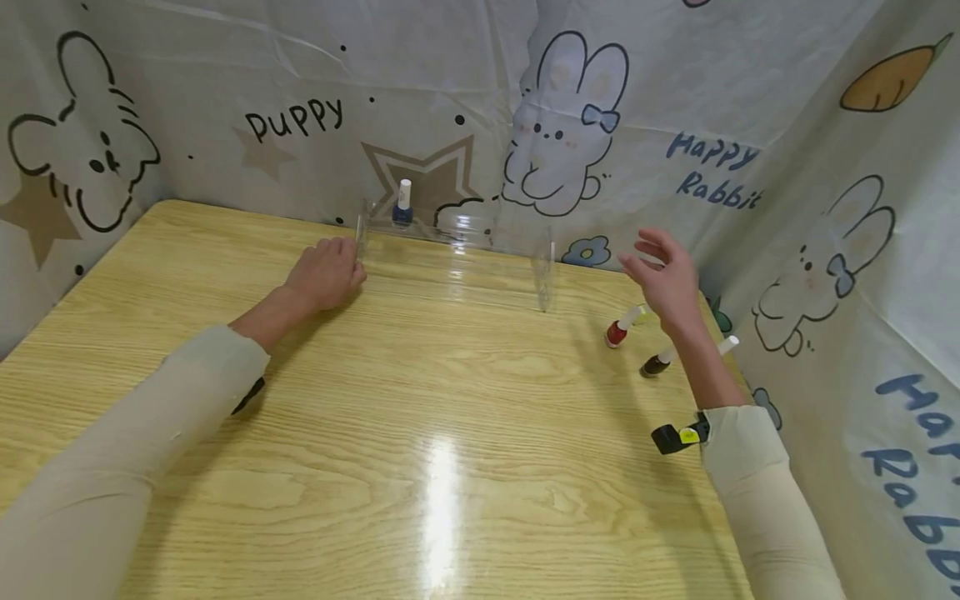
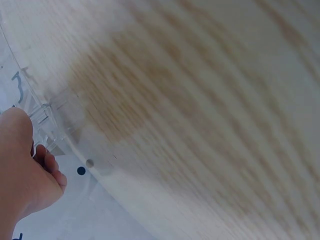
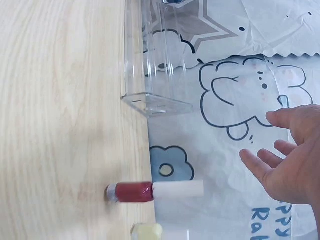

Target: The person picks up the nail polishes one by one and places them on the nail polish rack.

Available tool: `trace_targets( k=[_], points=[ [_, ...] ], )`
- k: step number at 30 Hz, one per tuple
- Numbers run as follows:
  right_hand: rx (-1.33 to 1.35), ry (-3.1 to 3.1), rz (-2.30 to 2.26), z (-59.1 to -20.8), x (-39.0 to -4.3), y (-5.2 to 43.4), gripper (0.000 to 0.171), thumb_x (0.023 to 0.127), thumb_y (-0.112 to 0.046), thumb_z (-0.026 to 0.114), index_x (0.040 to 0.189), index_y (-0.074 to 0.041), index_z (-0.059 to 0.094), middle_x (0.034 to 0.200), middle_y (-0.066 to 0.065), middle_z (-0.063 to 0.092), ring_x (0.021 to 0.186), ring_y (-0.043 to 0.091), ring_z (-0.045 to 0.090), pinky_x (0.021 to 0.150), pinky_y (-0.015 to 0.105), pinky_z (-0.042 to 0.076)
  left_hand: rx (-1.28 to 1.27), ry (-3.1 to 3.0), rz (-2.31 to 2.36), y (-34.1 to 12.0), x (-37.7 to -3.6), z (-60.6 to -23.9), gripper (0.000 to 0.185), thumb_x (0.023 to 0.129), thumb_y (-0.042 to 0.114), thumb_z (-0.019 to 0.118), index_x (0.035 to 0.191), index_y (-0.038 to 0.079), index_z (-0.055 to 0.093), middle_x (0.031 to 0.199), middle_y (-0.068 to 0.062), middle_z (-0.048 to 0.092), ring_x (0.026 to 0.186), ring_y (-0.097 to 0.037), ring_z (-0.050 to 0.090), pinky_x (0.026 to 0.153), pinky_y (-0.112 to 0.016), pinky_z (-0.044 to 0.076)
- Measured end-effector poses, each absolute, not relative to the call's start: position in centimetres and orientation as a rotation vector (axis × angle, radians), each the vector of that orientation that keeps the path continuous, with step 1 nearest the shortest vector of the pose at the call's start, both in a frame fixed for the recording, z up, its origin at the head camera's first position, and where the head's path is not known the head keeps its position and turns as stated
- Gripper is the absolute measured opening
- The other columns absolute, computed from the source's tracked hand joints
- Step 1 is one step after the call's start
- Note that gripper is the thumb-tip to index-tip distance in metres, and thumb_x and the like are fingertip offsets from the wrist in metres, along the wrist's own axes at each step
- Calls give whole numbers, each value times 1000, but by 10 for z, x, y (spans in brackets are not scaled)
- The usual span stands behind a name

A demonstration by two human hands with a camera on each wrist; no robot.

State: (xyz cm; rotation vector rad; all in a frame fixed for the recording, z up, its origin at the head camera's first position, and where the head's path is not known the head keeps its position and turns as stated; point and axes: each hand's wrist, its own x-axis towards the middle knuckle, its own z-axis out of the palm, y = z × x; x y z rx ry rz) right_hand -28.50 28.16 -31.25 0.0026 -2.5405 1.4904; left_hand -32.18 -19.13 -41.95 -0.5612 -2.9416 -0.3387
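Observation:
A clear acrylic rack [image 1: 457,271] stands at the back of the table. My left hand [image 1: 326,271] grips its left end panel, with the fingers curled at the panel's edge; the left wrist view shows the same hand [image 2: 30,170] beside the clear plastic. On the rack's upper tier, near the left end, stands a dark blue nail polish bottle [image 1: 402,212] with a white cap. My right hand [image 1: 667,279] is raised in the air right of the rack, fingers loosely spread and holding nothing. Below it stands a red nail polish bottle [image 3: 134,192].
A pale yellow nail polish bottle [image 3: 146,231] stands behind the red one. A dark brown bottle [image 1: 655,365] is nearer, by the right forearm, which partly hides another white cap [image 1: 729,344]. A printed cloth [image 1: 450,83] hangs behind the wooden table [image 1: 375,433].

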Motion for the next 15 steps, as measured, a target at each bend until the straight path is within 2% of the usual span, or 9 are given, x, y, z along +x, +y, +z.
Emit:
trace_targets(
  k=[15],
  points=[
    [-136,-2598,1402,-337,-258,303,58,98,-24,66,149,-6,44,145,17,46,129,33,51,101,43,44,-567,-2913,-364,-191,-323,-419,21,102,15,39,90,-2,41,83,-19,48,74,-37,47,64,-49,41]
  ],
)
